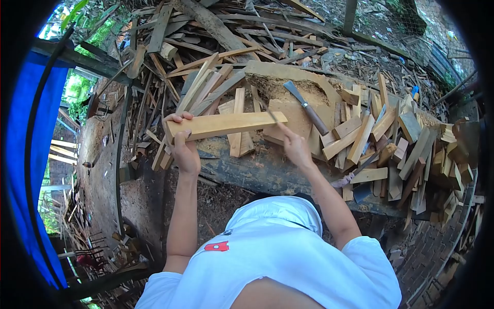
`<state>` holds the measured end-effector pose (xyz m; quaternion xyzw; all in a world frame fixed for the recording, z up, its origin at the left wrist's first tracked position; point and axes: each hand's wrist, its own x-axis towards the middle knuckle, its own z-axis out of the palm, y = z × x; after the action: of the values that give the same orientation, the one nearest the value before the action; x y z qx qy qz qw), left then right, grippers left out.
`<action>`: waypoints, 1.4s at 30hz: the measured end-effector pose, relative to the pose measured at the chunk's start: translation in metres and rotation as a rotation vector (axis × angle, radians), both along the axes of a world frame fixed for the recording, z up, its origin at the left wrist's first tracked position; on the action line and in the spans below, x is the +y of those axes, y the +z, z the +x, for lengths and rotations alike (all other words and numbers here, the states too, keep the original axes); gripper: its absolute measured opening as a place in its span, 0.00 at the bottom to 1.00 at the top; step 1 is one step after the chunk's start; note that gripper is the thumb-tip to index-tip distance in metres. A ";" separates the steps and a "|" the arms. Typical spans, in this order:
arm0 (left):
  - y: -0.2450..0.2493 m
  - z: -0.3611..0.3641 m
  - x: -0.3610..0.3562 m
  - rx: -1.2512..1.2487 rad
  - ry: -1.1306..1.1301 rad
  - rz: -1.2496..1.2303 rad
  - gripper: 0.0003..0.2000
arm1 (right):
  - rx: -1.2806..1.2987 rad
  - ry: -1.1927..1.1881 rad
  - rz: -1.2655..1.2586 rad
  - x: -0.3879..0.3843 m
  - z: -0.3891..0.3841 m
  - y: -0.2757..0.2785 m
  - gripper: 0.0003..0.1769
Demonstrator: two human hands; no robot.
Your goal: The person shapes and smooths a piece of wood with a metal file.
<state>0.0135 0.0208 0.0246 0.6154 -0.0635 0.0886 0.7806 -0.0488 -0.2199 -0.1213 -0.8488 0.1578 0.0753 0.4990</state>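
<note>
The left hand (pixel 182 149) clasps the plank (pixel 226 125) by its left end, fingers wrapped over both edges, just before the block (pixel 288 85). The right hand (pixel 297 148) curls at the plank's right end; its hold is unclear. Offcuts (pixel 391 139) crowd the block's right.

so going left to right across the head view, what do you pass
blue tarp -> left hand -> plank -> right hand -> pile of cut wood pieces
</note>
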 end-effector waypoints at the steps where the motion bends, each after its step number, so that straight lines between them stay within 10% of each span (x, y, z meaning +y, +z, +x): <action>1: 0.000 0.000 0.000 -0.003 -0.002 -0.004 0.15 | -0.154 -0.031 -0.087 -0.006 0.003 -0.039 0.24; 42: -0.025 0.000 0.014 -0.070 0.084 0.171 0.07 | -0.190 -0.091 -0.097 -0.005 0.002 -0.044 0.23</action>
<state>0.0140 0.0346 -0.0005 0.6784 -0.0723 0.1370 0.7182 -0.0471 -0.2245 -0.1658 -0.8672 0.1514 -0.0360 0.4730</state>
